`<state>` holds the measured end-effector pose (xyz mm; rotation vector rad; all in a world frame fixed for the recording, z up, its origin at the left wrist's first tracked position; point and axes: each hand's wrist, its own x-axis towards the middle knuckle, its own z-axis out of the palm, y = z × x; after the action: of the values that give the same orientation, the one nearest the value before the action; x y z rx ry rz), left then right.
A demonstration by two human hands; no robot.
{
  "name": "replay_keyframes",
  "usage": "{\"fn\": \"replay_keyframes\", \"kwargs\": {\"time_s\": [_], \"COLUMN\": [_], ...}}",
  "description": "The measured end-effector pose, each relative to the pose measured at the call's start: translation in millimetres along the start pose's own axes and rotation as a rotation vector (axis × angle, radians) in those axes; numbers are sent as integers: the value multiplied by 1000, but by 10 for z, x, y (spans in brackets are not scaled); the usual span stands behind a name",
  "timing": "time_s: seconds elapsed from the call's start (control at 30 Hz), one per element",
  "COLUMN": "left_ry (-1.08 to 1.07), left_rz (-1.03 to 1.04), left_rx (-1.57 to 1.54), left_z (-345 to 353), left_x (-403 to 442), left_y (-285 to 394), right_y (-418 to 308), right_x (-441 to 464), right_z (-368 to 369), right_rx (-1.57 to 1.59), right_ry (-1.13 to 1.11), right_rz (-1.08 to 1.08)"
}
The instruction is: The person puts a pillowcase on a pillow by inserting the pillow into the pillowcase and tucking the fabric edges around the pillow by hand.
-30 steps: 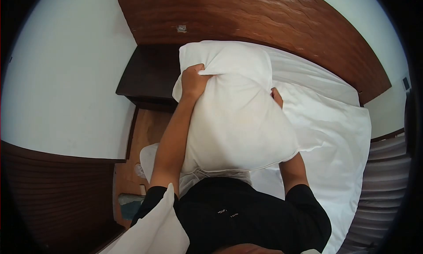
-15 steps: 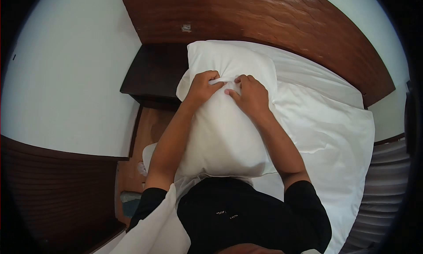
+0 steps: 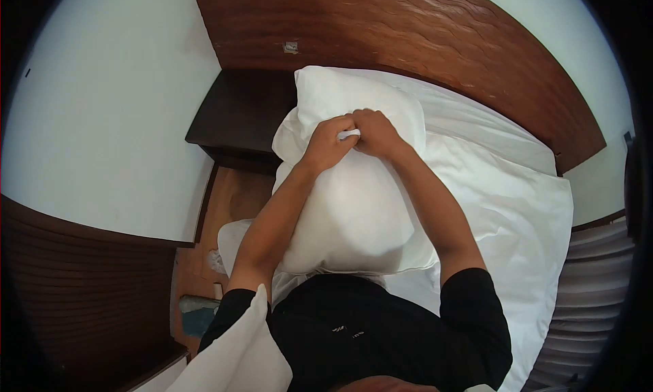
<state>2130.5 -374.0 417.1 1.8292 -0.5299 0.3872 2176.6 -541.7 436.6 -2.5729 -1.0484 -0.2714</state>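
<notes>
A plump white pillow (image 3: 350, 218) stands against the front of my body, its lower edge by my black shirt. White pillowcase fabric (image 3: 360, 93) spreads beyond my hands toward the headboard. Both hands meet at the pillow's upper part. My left hand (image 3: 332, 144) is closed on a gathered edge of the pillowcase, and a small white fold shows between thumb and fingers. Pressed against it, my right hand (image 3: 375, 132) is also closed on the pillowcase edge, its fingertips mostly hidden.
The bed (image 3: 517, 222) with rumpled white sheets extends to the right, below a carved wooden headboard (image 3: 408, 31). A dark nightstand (image 3: 238, 113) is at the left. White cloth (image 3: 235, 348) hangs over my left shoulder. Grey curtains (image 3: 588, 283) hang at far right.
My hands were apart with a strip of fabric stretched between them. They have come together, and the right hand has moved left and closed against the left hand.
</notes>
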Motion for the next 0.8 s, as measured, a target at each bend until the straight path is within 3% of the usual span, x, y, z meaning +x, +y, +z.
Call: {"fn": "replay_keyframes", "kwargs": {"time_s": [0.07,0.37,0.43,0.53,0.73,0.8], "left_ry": [-22,-93,-112,-84,-44,53], "left_rz": [-23,150,178,42,-426,-495], "left_rx": [80,325,395,479,-458,-511], "left_z": [-10,-166,-288,-651,-734,-660], "left_x": [-51,11,-10,-57,-439,-582], "left_y": [-59,742,676,325,-804,-960], "right_y": [88,-54,35,119,75,18], "right_x": [-21,-190,-229,-293,-449,-444], "right_z": [121,-334,-273,-154,124,82], "right_rx": [82,170,255,342,157,126], "right_ry": [32,594,648,677,527,532], "right_rz": [-19,119,150,216,222,208]}}
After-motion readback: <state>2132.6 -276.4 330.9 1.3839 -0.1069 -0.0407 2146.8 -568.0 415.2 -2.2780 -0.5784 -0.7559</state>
